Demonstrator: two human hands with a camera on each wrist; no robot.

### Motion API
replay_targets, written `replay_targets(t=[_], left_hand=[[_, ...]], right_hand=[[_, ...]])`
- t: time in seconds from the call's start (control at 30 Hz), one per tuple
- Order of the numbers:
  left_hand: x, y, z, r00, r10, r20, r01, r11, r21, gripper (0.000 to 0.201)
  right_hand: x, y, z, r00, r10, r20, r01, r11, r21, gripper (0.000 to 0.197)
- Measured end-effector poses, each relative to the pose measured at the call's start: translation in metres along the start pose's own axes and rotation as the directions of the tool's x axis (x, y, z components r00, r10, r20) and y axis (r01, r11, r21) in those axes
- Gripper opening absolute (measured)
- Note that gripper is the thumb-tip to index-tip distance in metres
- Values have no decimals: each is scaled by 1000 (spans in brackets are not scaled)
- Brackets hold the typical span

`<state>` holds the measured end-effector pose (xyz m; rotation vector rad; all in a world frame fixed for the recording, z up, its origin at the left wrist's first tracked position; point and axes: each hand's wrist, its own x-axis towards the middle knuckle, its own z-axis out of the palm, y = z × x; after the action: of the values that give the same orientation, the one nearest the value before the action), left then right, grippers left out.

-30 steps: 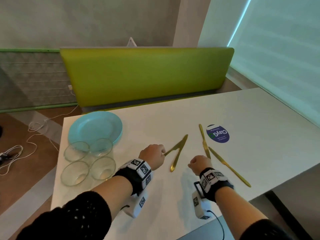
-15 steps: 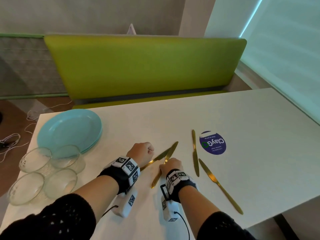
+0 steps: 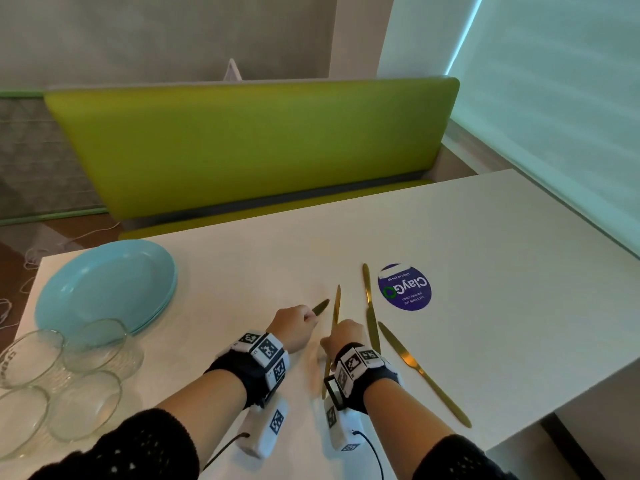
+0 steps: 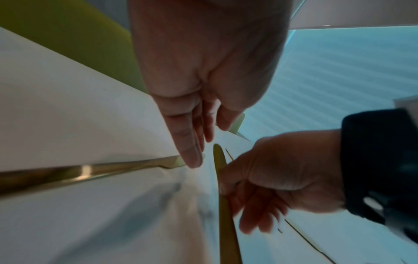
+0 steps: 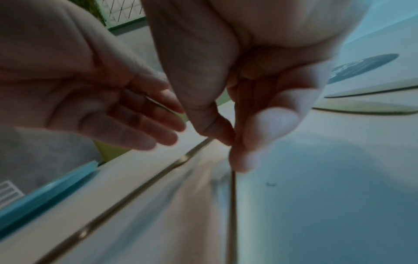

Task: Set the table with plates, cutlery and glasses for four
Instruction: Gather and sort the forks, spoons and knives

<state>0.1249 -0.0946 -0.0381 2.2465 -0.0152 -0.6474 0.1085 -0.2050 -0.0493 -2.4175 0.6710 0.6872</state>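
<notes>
Down at the lower middle of the head view, both hands work on gold knives lying on the white counter [image 3: 485, 244]. The left hand [image 3: 294, 327] has its fingers curled, and the dark tip of one gold knife [image 3: 320, 306] pokes out past its knuckles toward the upper right. From the left wrist view that hand's fingers [image 4: 192, 157] reach down long and fairly straight onto this knife, fingertips touching its blade, so the grip reads as pressing rather than clamped. The right hand [image 3: 343, 336] pinches a second gold knife [image 3: 336, 303] between thumb and fingertips; the blade runs up the frame beyond the hand and the handle passes back under the wrist. Just right of it lie two more gold knives [image 3: 370, 317], one pointing up the frame, the other [image 3: 424, 374] slanting toward the lower right, both apart from the hands. A round purple sticker [image 3: 405, 287] sits beside them. At the left of the frame a stack of pale blue plates [image 3: 104, 282] rests on the counter, with four clear glass bowls [image 3: 65, 375] clustered below it at the counter's lower left corner. A green bench back [image 3: 259, 143] fills the upper middle.
</notes>
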Motion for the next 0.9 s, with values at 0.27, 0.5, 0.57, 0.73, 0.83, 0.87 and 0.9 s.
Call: replay_targets(t=[0.27, 0.5, 0.57, 0.73, 0.83, 0.87, 0.9], left_hand=[[11, 3, 10, 997, -49, 62, 52, 998, -37, 35], [13, -1, 8, 974, -103, 199, 172, 915, -365, 28], [13, -3, 2, 971, -146, 187, 209, 898, -386, 21], [16, -5, -21, 977, -176, 117, 210, 879, -429, 18], [16, -2, -33, 984, -166, 63, 176, 877, -448, 20], [16, -2, -36, 986, -160, 49, 165, 878, -449, 21], [17, -3, -38, 987, -158, 39, 159, 882, -444, 22]], right_hand=[[-12, -7, -23, 974, -141, 177, 87, 956, 280, 28], [-5, -6, -34, 951, -259, 168, 204, 935, 289, 22], [2, -4, -46, 959, -233, 161, 186, 947, 260, 20], [35, 3, -78, 989, -39, -141, 27, 996, -87, 27], [54, 13, -84, 979, 39, -202, -72, 985, -159, 23], [58, 14, -83, 974, 56, -218, -92, 983, -160, 21], [63, 14, -80, 969, 70, -236, -106, 984, -146, 21]])
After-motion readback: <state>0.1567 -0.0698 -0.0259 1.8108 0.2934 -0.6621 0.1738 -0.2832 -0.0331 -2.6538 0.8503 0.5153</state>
